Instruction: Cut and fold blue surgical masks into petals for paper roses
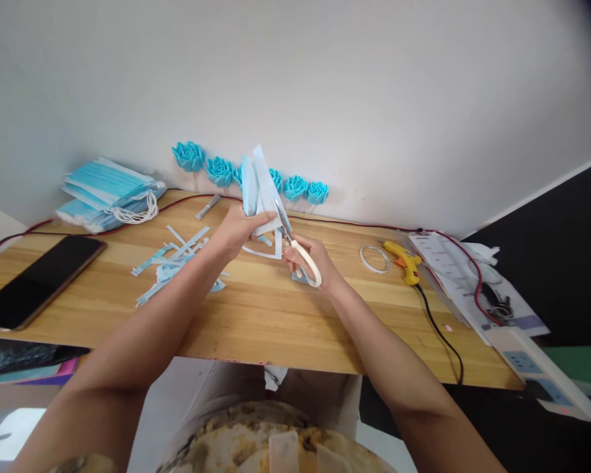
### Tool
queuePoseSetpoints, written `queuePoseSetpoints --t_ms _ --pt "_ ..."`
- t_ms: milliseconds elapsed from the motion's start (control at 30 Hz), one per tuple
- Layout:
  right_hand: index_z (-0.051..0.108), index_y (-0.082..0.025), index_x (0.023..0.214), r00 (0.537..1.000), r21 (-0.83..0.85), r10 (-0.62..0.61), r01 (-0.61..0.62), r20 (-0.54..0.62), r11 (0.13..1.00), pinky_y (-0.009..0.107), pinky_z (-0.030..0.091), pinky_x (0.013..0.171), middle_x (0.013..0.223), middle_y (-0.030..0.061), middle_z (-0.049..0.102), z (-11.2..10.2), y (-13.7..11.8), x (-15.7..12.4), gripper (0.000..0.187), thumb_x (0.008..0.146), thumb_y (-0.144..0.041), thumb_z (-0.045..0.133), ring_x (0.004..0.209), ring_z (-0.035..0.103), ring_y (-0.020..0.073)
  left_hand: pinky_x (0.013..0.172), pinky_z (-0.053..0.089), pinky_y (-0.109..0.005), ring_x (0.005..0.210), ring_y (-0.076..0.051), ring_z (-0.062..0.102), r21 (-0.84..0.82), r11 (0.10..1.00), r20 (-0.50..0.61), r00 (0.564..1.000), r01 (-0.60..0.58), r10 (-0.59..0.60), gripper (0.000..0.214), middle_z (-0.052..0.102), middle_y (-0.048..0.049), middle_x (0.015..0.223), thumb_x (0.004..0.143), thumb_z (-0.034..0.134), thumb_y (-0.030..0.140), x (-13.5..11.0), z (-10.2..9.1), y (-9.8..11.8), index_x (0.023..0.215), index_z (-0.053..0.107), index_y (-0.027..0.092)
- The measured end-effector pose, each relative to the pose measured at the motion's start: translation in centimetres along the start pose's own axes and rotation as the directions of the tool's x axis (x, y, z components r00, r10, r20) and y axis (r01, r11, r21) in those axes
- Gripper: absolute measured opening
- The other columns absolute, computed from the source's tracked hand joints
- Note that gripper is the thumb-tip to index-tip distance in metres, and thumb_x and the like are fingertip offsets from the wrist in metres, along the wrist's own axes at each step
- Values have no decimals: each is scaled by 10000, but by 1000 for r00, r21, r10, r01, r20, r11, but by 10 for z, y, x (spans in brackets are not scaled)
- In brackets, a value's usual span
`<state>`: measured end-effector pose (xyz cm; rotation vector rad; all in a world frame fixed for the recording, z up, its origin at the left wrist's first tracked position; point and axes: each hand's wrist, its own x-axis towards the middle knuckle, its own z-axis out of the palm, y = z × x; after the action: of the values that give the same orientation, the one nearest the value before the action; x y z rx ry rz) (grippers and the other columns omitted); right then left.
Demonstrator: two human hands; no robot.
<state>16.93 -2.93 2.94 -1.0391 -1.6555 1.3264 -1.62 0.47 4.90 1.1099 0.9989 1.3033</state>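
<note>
My left hand (pixel 243 226) pinches a light blue and white face mask (pixel 266 187), held upright above the table. In my right hand (pixel 310 253) is a pair of scissors (pixel 305 261) with white handles, its blades at the mask's right edge. A narrow strip (pixel 278 244) with a white ear loop hangs down beside the blades. On the table left of my hands lies a pile of cut mask strips (pixel 177 256). Another small blue piece lies under my right hand, mostly hidden.
Several blue flowers (pixel 220 171) line the wall behind the mask. Stacked masks (pixel 111 190) and a phone (pixel 44 279) lie left. At right are a tape roll (pixel 375 259), yellow glue gun (pixel 406 261), papers (pixel 443 269) and power strip (pixel 542 374). A red-black cable (pixel 354 223) runs along the back.
</note>
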Motion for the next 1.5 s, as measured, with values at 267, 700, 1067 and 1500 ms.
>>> queuePoseSetpoints --t_ms 267,700,1067,1500 --pt "607 -172 749 1000 59 2 -1 -10 998 206 335 412 608 -38 552 2 -3 0 377 700 -494 796 443 458 59 493 404 -218 638 -139 569 -13 1000 -6 1000 4 -5 353 649 -49 721 573 845 337 0 0 -1 797 667 129" --pt "604 -170 715 999 57 36 -34 -37 998 204 327 393 570 -42 550 5 -8 -1 366 688 -486 786 412 452 58 462 337 -215 601 -120 538 -5 1000 3 1000 12 -12 367 628 -37 707 577 844 365 1 -1 -2 784 653 130" --pt "653 -157 770 997 77 62 -58 -54 995 194 316 389 569 -50 563 4 -1 1 342 664 -441 812 405 441 46 436 306 -206 535 -84 458 -2 1000 12 1000 14 -14 359 575 -14 650 588 842 362 0 1 0 758 626 130" --pt "680 -161 1177 997 6 40 -40 -60 999 222 346 472 647 -52 528 1 -3 2 661 676 -579 785 522 448 75 793 548 -326 864 -233 689 -183 976 -43 993 -114 108 466 749 -93 950 588 878 381 2 0 -3 935 716 116"
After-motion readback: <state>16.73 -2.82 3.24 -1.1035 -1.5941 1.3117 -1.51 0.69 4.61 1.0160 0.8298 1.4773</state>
